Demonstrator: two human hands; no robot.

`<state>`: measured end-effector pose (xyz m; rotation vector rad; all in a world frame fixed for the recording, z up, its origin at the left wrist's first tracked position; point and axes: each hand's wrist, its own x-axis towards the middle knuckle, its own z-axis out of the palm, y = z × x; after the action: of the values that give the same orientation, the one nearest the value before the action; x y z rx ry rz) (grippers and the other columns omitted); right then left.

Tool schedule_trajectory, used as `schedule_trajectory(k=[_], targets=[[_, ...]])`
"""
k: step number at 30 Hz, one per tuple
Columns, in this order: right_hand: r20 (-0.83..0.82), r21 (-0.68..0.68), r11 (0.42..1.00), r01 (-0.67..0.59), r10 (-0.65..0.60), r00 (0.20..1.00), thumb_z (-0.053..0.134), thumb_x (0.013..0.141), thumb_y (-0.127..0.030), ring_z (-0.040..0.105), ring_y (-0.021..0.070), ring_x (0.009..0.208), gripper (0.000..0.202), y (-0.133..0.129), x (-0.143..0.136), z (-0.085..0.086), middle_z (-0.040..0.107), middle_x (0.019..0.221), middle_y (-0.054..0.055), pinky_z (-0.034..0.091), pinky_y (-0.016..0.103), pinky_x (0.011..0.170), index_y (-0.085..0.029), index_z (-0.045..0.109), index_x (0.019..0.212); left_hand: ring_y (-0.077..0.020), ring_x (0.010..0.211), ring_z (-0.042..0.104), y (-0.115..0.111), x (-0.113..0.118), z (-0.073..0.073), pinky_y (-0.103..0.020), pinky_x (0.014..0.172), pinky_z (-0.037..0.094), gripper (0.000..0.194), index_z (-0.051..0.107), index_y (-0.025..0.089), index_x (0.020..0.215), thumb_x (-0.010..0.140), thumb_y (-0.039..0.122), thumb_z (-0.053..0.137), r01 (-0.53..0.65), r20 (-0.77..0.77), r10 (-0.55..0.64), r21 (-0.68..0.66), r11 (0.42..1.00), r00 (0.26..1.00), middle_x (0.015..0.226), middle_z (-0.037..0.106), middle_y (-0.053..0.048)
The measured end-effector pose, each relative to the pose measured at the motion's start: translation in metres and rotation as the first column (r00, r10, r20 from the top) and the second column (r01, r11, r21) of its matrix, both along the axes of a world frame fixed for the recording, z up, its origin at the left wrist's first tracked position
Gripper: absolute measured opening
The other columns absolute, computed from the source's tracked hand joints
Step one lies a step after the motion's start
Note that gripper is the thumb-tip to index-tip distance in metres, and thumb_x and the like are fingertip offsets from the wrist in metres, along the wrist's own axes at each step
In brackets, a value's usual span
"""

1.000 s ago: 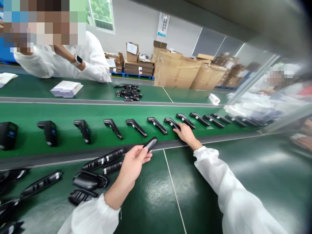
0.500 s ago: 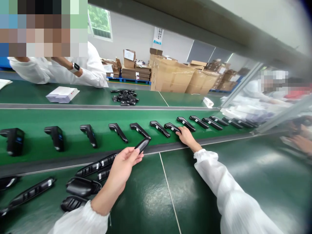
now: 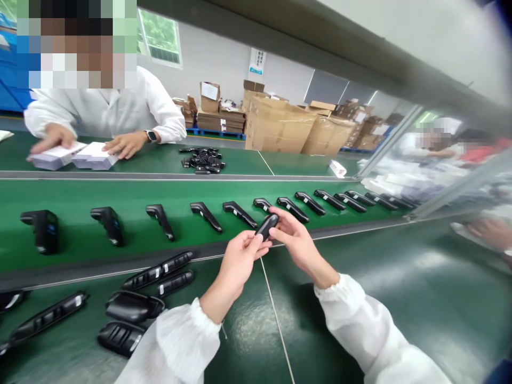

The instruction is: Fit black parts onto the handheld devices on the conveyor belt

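Held part: a small black oblong plastic cover [image 3: 266, 225], glossy, raised above the near edge of the conveyor, tilted with its far end higher.
Left hand [image 3: 240, 261]: fingertips closed on the cover's lower end, thumb on top; white sleeve gathered at the wrist.
Right hand [image 3: 294, 240]: fingers closed on the cover's upper end from the right side; both hands meet on the one part.
Location of part: in the air between the two hands, over the dark strip that divides the green belt [image 3: 120, 197] from the dark green worktable [image 3: 400, 298].
Belt stock: a row of black handheld scanners [image 3: 206, 216] lying on the belt, evenly spaced, running from far left to far right; one scanner [image 3: 262, 203] lies just behind the held cover.
Table stock, left: several long black housing shells [image 3: 158, 270] and broader black pieces [image 3: 134, 305] lying loose on the worktable, near the left forearm.
Far side: a second green table with a heap of small black parts [image 3: 202, 160].
Co-worker: a person in a white coat across the line, both hands resting on white flat boxes [image 3: 76, 156]; a watch on one wrist.
Background: stacked cardboard cartons [image 3: 280, 125] against the wall.
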<state>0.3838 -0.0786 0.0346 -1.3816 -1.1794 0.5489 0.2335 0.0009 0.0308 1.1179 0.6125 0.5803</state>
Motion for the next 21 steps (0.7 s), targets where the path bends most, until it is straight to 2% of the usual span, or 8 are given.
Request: schedule_trajectory(k=[3,6,9,11,13,15,19,21], targets=[[0.386,-0.067,0.986,-0.151,0.165,0.907,0.07,0.088,-0.031,0.059,0.0228,0.112,0.049,-0.001,0.007,0.022,0.061,0.13,0.006,0.049,0.038,0.095,-0.032,0.057,0.135,-0.0195,0.082,0.07,0.002,-0.003,-0.002,-0.035,0.08,0.057,0.018,0.06,0.018,0.088,0.093,0.034,0.054,0.1,-0.205,-0.019,0.392,0.914,0.979,0.083,0.07,-0.003],[0.566,-0.264,0.928,-0.263,0.37,0.737,0.06,0.094,-0.026,0.064,0.0197,0.1,0.025,0.001,0.019,0.032,0.069,0.107,0.004,0.05,0.034,0.092,-0.028,0.07,0.117,-0.0219,0.085,0.068,0.009,-0.016,0.0,-0.039,0.083,0.054,0.026,0.064,0.018,0.093,0.097,0.035,0.044,0.293,-0.389,0.005,0.7,0.651,0.921,0.093,0.071,-0.006],[0.621,-0.275,0.961,-0.04,0.209,0.755,0.058,0.093,-0.023,0.066,0.0194,0.092,0.021,0.007,0.049,0.019,0.07,0.101,0.005,0.051,0.033,0.087,-0.024,0.073,0.109,-0.0318,0.113,0.06,0.028,-0.045,0.001,-0.048,0.097,0.048,0.036,0.062,0.014,0.119,0.097,0.032,0.04,0.412,-0.491,0.258,0.858,0.306,0.832,0.122,0.066,-0.014],[0.646,-0.212,0.95,0.229,-0.04,0.762,0.061,0.089,-0.023,0.066,0.0208,0.091,0.019,0.011,0.082,0.0,0.07,0.103,0.006,0.051,0.035,0.088,-0.022,0.073,0.104,-0.04,0.125,0.051,0.047,-0.072,-0.002,-0.056,0.097,0.046,0.046,0.056,0.011,0.133,0.095,0.029,0.039,0.502,-0.519,0.511,0.845,0.186,0.685,0.136,0.057,-0.02],[0.671,-0.208,0.904,0.374,-0.146,0.727,0.062,0.087,-0.022,0.066,0.0217,0.093,0.019,0.015,0.116,-0.021,0.069,0.109,0.007,0.051,0.036,0.088,-0.022,0.072,0.103,-0.0427,0.117,0.056,0.066,-0.097,-0.007,-0.056,0.087,0.05,0.049,0.057,0.009,0.133,0.093,0.026,0.034,0.601,-0.592,0.618,0.765,0.23,0.518,0.129,0.06,-0.024],[0.705,-0.243,0.886,0.395,-0.118,0.699,0.058,0.089,-0.02,0.066,0.0222,0.098,0.026,0.021,0.142,-0.039,0.07,0.112,0.007,0.051,0.035,0.09,-0.022,0.069,0.113,-0.039,0.101,0.063,0.079,-0.113,-0.012,-0.051,0.079,0.052,0.048,0.064,0.008,0.122,0.092,0.022,0.029,0.669,-0.678,0.577,0.688,0.282,0.455,0.111,0.067,-0.022],[0.811,-0.245,0.868,0.432,-0.061,0.582,0.052,0.096,-0.023,0.063,0.0255,0.109,0.033,0.037,0.161,-0.063,0.068,0.115,0.013,0.048,0.037,0.098,-0.016,0.062,0.126,-0.0342,0.094,0.065,0.085,-0.115,-0.014,-0.045,0.083,0.051,0.044,0.069,0.012,0.107,0.092,0.028,0.031,0.607,-0.656,0.533,0.737,0.297,0.534,0.104,0.069,-0.018],[0.837,-0.222,0.86,0.459,-0.074,0.542,0.048,0.098,-0.027,0.062,0.028,0.109,0.033,0.042,0.161,-0.069,0.066,0.114,0.017,0.045,0.04,0.1,-0.012,0.063,0.124,-0.0318,0.094,0.066,0.084,-0.107,-0.009,-0.042,0.082,0.051,0.042,0.068,0.017,0.109,0.092,0.036,0.035,0.476,-0.597,0.543,0.801,0.363,0.59,0.11,0.07,-0.015]])
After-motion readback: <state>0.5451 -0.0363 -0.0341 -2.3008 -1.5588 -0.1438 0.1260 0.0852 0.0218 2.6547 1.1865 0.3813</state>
